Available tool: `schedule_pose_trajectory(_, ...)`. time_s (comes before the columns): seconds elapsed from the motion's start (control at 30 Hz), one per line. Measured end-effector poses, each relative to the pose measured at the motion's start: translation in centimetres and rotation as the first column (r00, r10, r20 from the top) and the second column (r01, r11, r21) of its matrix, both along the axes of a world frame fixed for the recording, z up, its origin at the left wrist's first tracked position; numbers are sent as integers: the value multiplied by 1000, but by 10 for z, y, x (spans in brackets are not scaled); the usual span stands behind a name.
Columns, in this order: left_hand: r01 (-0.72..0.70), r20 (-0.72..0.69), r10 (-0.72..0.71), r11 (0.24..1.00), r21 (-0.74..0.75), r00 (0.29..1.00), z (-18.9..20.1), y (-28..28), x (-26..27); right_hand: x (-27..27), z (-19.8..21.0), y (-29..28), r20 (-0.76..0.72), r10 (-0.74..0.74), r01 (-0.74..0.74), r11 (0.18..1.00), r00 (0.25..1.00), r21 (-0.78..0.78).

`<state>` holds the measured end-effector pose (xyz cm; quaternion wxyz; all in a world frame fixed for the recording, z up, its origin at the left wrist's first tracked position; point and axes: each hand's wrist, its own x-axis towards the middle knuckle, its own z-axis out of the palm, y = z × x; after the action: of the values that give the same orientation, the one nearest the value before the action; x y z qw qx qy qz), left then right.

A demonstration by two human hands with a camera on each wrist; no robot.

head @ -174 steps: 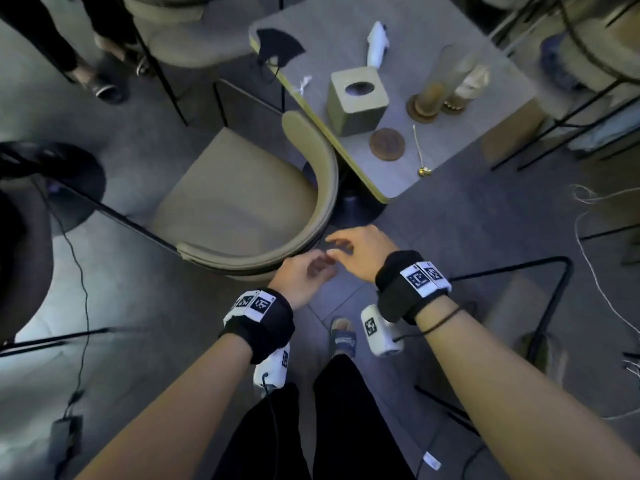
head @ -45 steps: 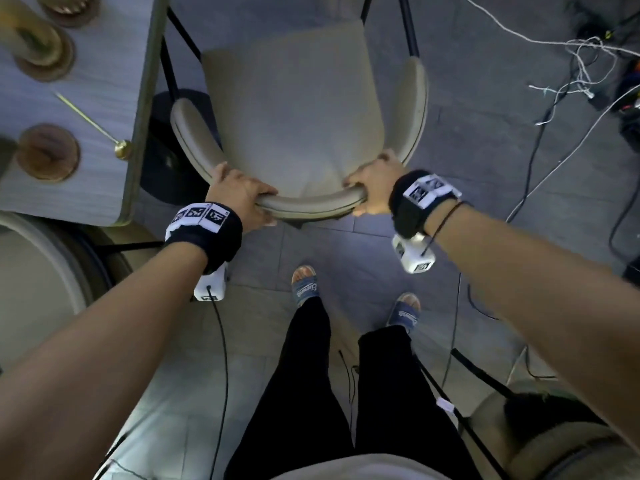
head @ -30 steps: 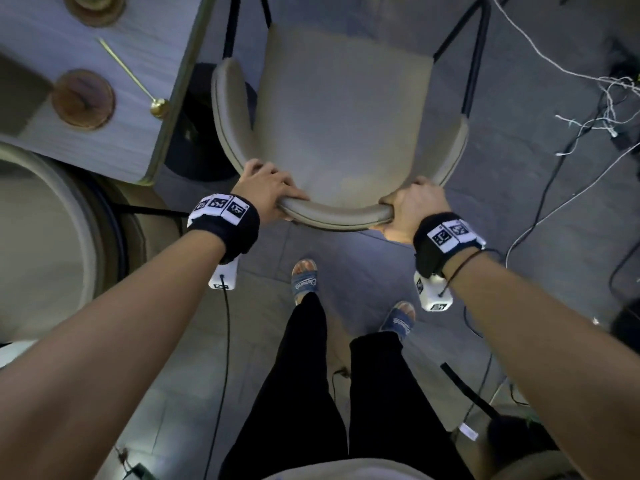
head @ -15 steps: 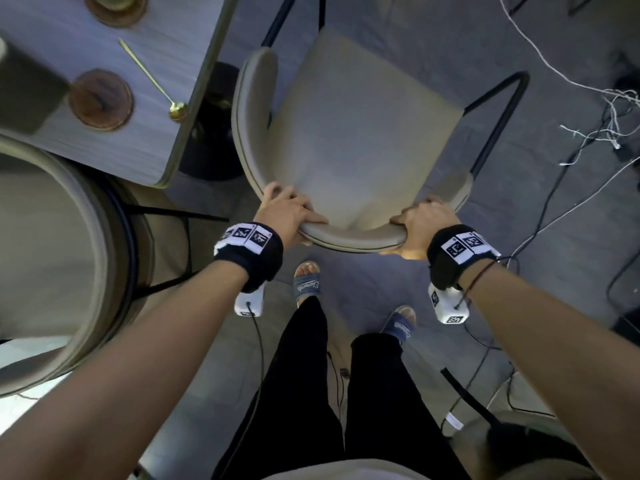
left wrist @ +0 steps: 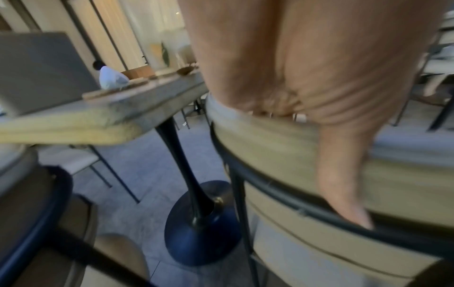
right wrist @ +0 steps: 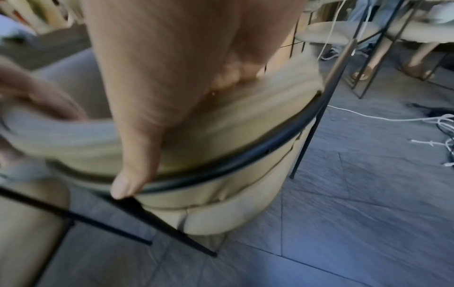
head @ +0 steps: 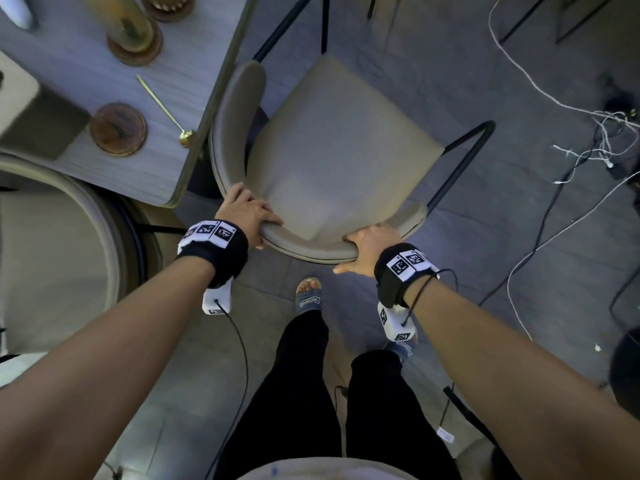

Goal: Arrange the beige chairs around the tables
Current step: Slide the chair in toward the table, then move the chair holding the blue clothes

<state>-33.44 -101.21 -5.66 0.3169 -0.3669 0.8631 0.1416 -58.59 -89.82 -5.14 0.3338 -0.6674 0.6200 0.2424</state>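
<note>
A beige chair (head: 332,150) with a curved backrest and black metal legs stands in front of me, its left arm close beside the edge of the grey table (head: 194,64). My left hand (head: 244,216) grips the left part of the backrest rim (left wrist: 282,139), thumb down its outside. My right hand (head: 369,251) grips the right part of the rim (right wrist: 221,120), thumb against the black frame. The chair is turned slightly clockwise relative to the table edge.
A second beige chair (head: 52,258) sits at the lower left by the table corner. On the table are a wooden coaster (head: 118,129), a gold spoon (head: 162,109) and a glass (head: 128,26). White and black cables (head: 588,140) lie on the floor at right. The table's black pedestal (left wrist: 196,213) stands close to the chair.
With both hands on its backrest, the chair has swung clockwise and shifted left, closer to the table edge. The grips have not changed.
</note>
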Motion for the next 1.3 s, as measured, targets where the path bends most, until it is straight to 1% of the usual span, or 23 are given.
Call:
schedule_pose_trajectory(0.07,-75,38,72,993,93,997,14,6,-13,-10,20,-2,75,-107,103,993,991,57)
schedule_pose_trajectory(0.1,-136,12,136,981,138,991,23,8,-22,-18,31,-4,113,-174,168,984,978,63)
schedule_pose_trajectory(0.17,-256,-88,279,944,208,956,44,13,-48,-41,57,-7,158,-255,258,966,954,0)
schedule_pose_trajectory(0.2,-287,-139,322,931,225,937,55,17,-63,-55,72,-8,170,-277,288,956,946,-45)
schedule_pose_trajectory(0.27,-296,-243,352,925,239,904,77,22,-102,-89,105,-5,220,-343,374,920,913,-117)
schedule_pose_trajectory(0.33,-268,-346,351,926,265,870,101,26,-149,-128,141,0,270,-385,437,883,883,-170)
schedule_pose_trajectory(0.4,-203,-431,327,930,308,841,133,32,-211,-178,179,12,288,-397,468,849,872,-246)
schedule_pose_trajectory(0.43,-157,-473,292,939,305,831,150,35,-246,-204,197,19,288,-394,472,832,873,-291)
schedule_pose_trajectory(0.5,-96,-551,219,965,244,805,186,41,-311,-256,231,31,277,-393,476,794,877,-379)
schedule_pose_trajectory(0.57,-88,-630,190,978,189,753,219,45,-371,-308,262,44,260,-397,474,755,880,-453)
schedule_pose_trajectory(0.67,-106,-711,146,989,100,688,260,47,-443,-380,300,62,244,-393,460,690,887,-560)
schedule_pose_trajectory(0.73,-145,-765,153,986,79,626,279,45,-478,-424,314,66,221,-392,438,643,893,-628)
schedule_pose_trajectory(0.83,-181,-806,223,973,146,549,294,36,-517,-480,327,58,213,-397,424,580,893,-696)
schedule_pose_trajectory(0.97,-226,-842,273,956,185,466,306,5,-550,-536,335,13,242,-358,413,551,902,-725)
schedule_pose_trajectory(1.0,-237,-842,282,953,189,461,306,-7,-557,-547,335,-3,247,-345,408,547,905,-731)
schedule_pose_trajectory(1.07,-248,-826,280,953,176,489,302,-37,-569,-567,335,-38,254,-314,394,552,915,-735)
schedule_pose_trajectory(1.17,-257,-800,281,952,164,531,292,-90,-588,-595,330,-96,259,-274,375,600,926,-707)
schedule_pose_trajectory(1.3,-321,-771,349,926,198,533,281,-161,-623,-634,331,-169,279,-235,365,640,931,-677)
